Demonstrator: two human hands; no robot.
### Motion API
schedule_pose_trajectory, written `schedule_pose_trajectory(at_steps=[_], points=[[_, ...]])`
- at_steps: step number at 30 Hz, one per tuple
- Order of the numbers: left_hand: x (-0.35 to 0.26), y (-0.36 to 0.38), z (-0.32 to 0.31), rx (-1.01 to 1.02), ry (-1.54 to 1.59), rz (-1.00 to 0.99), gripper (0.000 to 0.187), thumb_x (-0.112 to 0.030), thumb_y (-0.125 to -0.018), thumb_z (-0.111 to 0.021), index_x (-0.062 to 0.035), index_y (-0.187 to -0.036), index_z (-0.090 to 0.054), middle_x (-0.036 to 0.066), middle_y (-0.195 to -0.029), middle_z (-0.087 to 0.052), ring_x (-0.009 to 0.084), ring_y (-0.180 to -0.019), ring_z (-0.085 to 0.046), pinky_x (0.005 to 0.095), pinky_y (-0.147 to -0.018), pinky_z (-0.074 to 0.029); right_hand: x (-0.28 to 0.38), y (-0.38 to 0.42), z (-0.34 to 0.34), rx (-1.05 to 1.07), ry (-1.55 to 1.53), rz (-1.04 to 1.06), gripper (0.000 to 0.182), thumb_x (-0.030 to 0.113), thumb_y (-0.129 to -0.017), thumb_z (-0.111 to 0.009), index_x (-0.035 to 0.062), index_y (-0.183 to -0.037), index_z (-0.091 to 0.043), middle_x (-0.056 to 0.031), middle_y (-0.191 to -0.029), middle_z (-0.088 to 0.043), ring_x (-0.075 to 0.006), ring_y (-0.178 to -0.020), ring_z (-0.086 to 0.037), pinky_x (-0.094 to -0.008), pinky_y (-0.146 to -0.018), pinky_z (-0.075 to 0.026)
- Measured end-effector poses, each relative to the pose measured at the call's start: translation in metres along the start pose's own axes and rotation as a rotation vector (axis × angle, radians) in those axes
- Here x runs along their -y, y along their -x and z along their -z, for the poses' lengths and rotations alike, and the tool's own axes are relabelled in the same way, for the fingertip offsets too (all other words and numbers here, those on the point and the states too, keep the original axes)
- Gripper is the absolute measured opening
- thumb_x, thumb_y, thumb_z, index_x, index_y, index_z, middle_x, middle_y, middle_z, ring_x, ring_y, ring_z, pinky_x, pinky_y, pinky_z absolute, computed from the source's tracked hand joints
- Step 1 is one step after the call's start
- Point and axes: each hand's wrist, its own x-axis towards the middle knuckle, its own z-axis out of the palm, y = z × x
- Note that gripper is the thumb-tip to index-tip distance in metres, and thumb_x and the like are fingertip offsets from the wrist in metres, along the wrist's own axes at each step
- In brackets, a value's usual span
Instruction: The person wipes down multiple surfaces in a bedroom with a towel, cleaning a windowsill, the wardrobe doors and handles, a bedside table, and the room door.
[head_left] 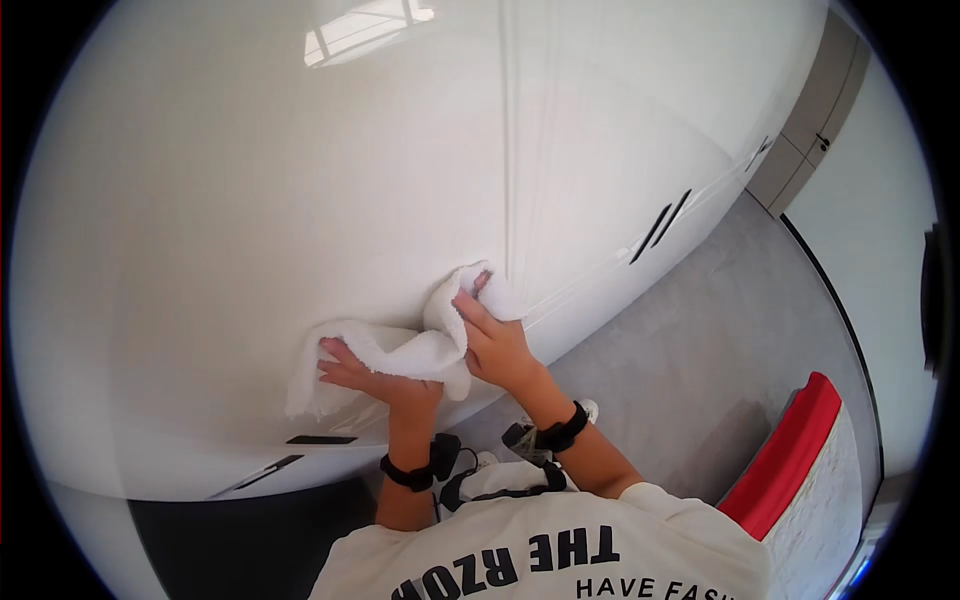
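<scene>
A white cloth (400,350) lies against a glossy white panelled surface (300,200), bunched between my two hands. My left hand (375,378) is on its left part, with the fingers partly over the fabric and pointing left. My right hand (493,340) grips the right part, where the cloth folds up around the fingers. Both hands press the cloth to the panel near its lower edge. Black bands with small devices are on both wrists.
Black handles (665,225) sit on the panels to the right, and another black handle (321,440) is below my left hand. A red-edged piece (785,460) stands at the lower right on the grey floor (690,330). A door (810,115) is at the upper right.
</scene>
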Motion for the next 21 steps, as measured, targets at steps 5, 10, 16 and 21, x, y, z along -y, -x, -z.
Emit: schedule_pose_trajectory(at_steps=[5, 10, 16, 21], points=[[-0.079, 0.018, -0.075, 0.207, 0.024, -0.166, 0.069, -0.037, -0.083, -0.056, -0.0019, -0.138, -0.032, 0.029, -0.147, -0.013, 0.0496, -0.13, -0.019, 0.06, -0.1, -0.011, -0.081, 0.018, 0.053, -0.023, 0.025, -0.253, 0.049, 0.011, -0.076, -0.061, -0.0001, -0.122, -0.051, -0.0179, -0.138, -0.04, -0.0431, -0.125, -0.037, -0.047, -0.098, -0.037], [-0.178, 0.018, -0.15, 0.435, 0.139, -0.193, 0.047, -0.026, -0.087, -0.048, 0.0006, -0.126, -0.049, 0.022, -0.145, -0.029, 0.0423, -0.117, -0.037, 0.0503, -0.098, -0.021, -0.182, 0.046, 0.109, 0.025, -0.043, -0.468, 0.054, 0.017, -0.08, -0.061, 0.0024, -0.129, -0.045, -0.0223, -0.139, -0.036, -0.0437, -0.118, -0.044, -0.0427, -0.094, -0.041], [-0.296, 0.0, -0.216, 0.756, 0.247, -0.11, 0.051, -0.019, -0.082, -0.048, -0.0079, -0.132, -0.048, 0.015, -0.144, -0.036, 0.0262, -0.098, -0.049, 0.0364, -0.08, -0.029, -0.26, 0.055, 0.189, -0.131, -0.548, -0.819, 0.047, 0.02, -0.087, -0.056, 0.0008, -0.128, -0.043, -0.0207, -0.12, -0.055, -0.0318, -0.104, -0.058, -0.0363, -0.083, -0.048], [-0.339, 0.005, -0.258, 0.646, 0.206, -0.178, 0.058, -0.018, -0.082, -0.046, -0.014, -0.14, -0.039, 0.013, -0.147, -0.031, 0.0237, -0.087, -0.046, 0.0352, -0.078, -0.027, -0.314, 0.074, 0.213, 0.015, -0.505, -0.894, 0.055, 0.025, -0.087, -0.057, -0.0039, -0.13, -0.038, -0.0185, -0.109, -0.062, -0.0286, -0.101, -0.06, -0.0333, -0.088, -0.045]])
